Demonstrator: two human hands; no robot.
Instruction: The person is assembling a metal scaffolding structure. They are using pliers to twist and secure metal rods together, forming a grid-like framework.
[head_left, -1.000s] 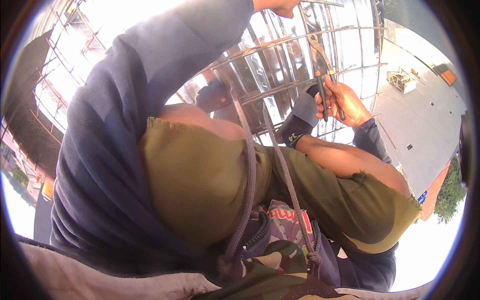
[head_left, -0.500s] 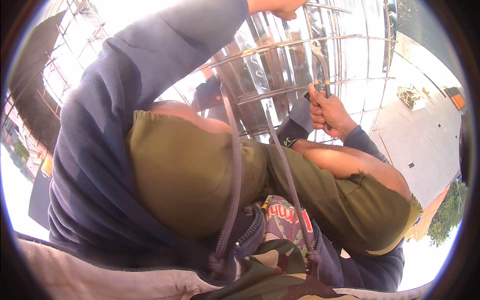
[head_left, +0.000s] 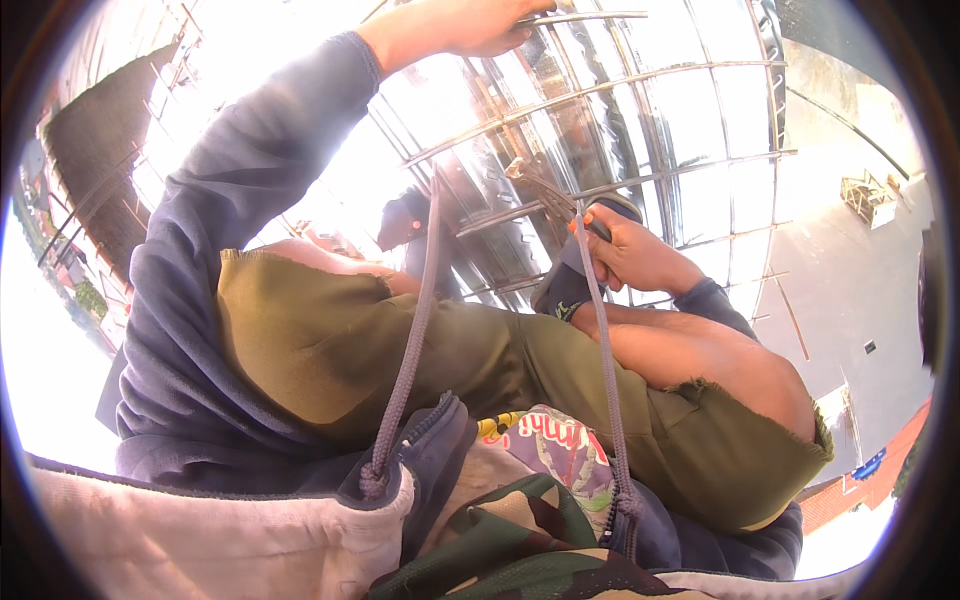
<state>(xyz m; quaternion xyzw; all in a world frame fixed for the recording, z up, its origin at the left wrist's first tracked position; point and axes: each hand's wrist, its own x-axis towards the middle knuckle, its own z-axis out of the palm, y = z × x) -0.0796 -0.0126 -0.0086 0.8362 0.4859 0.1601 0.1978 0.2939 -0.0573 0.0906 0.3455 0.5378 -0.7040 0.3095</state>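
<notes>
My right hand (head_left: 640, 252) is closed around the handles of a pair of pliers (head_left: 548, 190) with dark and orange grips. Their rusty head points up and left, over the steel bars and apart from my left hand. At the top edge my left hand (head_left: 485, 24) is closed on a thin steel rod (head_left: 600, 16), which runs off to its right. Part of that hand lies outside the picture. Crossing steel bars (head_left: 600, 85) form a grid in front of me, above shiny, ribbed metal sheeting (head_left: 600, 125).
My bent legs in olive trousers (head_left: 320, 340) and a dark shoe (head_left: 570, 270) sit close to the bars. Two hood cords (head_left: 410, 350) hang across the view. At right, a small wooden frame (head_left: 868, 200) stands on a grey floor (head_left: 830, 300). Glare washes out the left.
My right hand has moved slightly left and down, and the pliers have tipped from upright to the left. My left hand has shifted left and shows more fully.
</notes>
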